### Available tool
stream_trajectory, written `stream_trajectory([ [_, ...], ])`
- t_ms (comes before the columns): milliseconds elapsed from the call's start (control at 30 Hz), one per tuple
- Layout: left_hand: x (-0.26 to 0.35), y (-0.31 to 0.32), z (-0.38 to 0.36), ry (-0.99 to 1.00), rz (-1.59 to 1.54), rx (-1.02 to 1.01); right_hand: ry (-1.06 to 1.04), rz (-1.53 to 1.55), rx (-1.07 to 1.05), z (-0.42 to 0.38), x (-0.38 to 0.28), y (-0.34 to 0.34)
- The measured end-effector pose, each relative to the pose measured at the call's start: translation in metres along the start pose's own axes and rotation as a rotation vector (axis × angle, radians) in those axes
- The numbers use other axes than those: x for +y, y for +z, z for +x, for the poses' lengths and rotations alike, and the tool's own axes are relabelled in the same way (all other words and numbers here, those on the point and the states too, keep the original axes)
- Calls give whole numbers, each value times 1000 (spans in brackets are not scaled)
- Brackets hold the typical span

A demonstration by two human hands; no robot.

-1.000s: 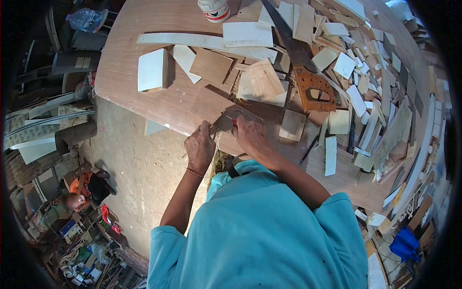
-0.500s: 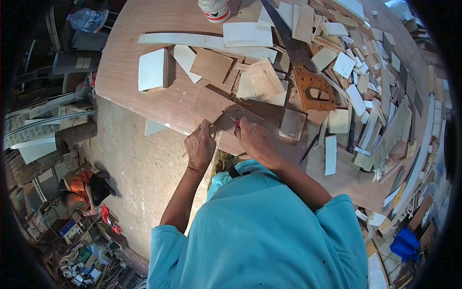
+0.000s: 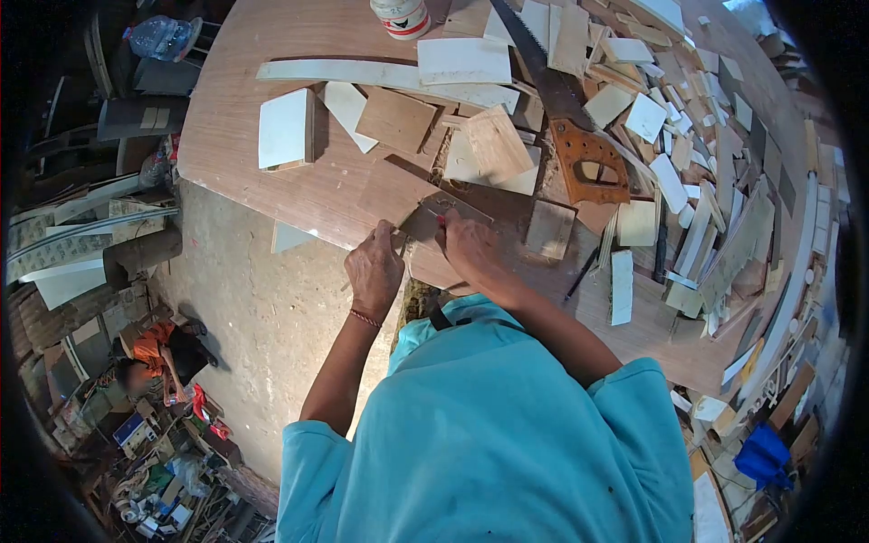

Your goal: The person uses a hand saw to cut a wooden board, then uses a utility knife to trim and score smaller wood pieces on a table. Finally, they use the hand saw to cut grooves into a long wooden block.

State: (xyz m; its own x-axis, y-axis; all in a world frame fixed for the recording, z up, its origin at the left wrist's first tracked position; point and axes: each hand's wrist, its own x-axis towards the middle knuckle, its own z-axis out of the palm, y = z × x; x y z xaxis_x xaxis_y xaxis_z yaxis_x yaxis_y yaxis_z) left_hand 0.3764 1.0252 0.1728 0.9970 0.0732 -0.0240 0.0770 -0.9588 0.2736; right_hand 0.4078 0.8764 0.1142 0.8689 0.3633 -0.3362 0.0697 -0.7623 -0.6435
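Note:
My left hand (image 3: 375,270) is closed on the near edge of a flat brown wooden board (image 3: 396,193) at the table's front edge. To its right, my right hand (image 3: 471,250) is closed around a small tool with a red handle (image 3: 442,220), held over a darker flat piece (image 3: 457,210) beside the board. The tool's tip is too small to make out. Light wood blocks (image 3: 498,145) lie just beyond my hands, and a square wooden block (image 3: 549,230) lies right of my right hand.
A handsaw (image 3: 568,113) lies behind to the right, near a heap of wood offcuts (image 3: 692,163). A white tub (image 3: 401,16) stands at the back of the table (image 3: 226,118). A person in orange (image 3: 156,348) sits on the floor at the lower left.
My right hand has shifted slightly left with the red-handled tool, closer to my left hand. My left hand stays nearly in place on the board.

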Motion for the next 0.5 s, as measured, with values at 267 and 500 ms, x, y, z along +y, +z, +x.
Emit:
stream_trajectory([
  [267, 1, 0, -1, -7, 3, -16, 60, 13, -47, -4, -2, -9],
  [500, 1, -1, 4, 3, 9, 9, 7, 13, 47, 2, 18, 12],
])
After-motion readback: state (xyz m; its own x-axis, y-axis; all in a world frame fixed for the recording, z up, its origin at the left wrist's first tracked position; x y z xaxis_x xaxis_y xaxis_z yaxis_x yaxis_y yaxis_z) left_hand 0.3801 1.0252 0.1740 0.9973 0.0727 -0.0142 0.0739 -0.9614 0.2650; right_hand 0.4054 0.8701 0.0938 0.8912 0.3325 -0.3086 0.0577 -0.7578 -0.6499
